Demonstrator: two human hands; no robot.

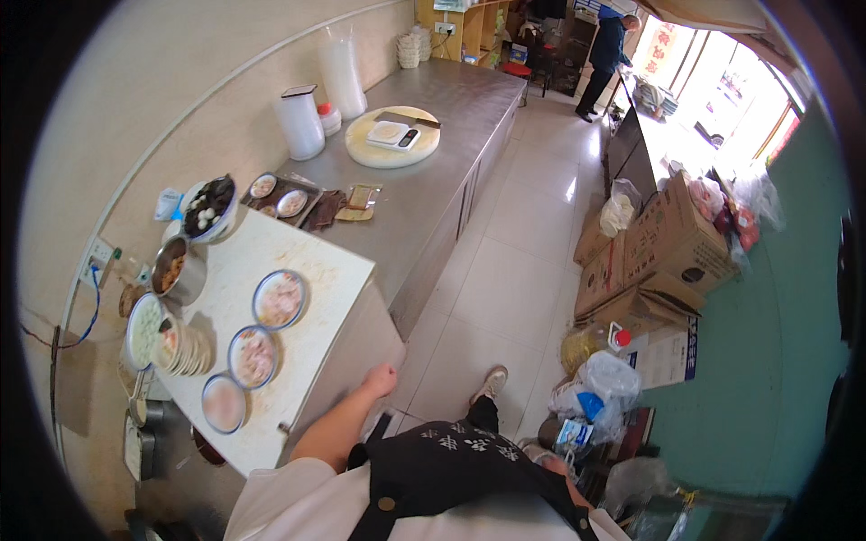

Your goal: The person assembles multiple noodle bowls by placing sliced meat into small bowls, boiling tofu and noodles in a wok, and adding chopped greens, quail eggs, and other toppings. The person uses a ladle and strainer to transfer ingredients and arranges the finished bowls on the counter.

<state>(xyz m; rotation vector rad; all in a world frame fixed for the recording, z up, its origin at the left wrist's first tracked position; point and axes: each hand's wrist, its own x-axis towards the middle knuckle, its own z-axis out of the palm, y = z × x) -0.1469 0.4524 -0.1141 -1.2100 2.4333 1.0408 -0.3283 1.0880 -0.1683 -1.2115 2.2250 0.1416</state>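
Right hand (555,465), right of a white, flat-topped table (336,270): cannot tell its grip
Left hand (380,380) just beside that table, curled up; on the table, three round white bowls (303,298) with blue rims and pink food (253,358)

Harsh window (738,104) glare, dark curved edges

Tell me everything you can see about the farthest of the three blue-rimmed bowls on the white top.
The bowl is round and white with a blue rim, apparently glazed ceramic or enamel. It holds pale pinkish pieces that look like raw meat. It sits upright on the white top, just beyond the middle bowl; whether their rims touch is hard to tell. No hand touches it: the left hand is apart from it, past the top's edge.
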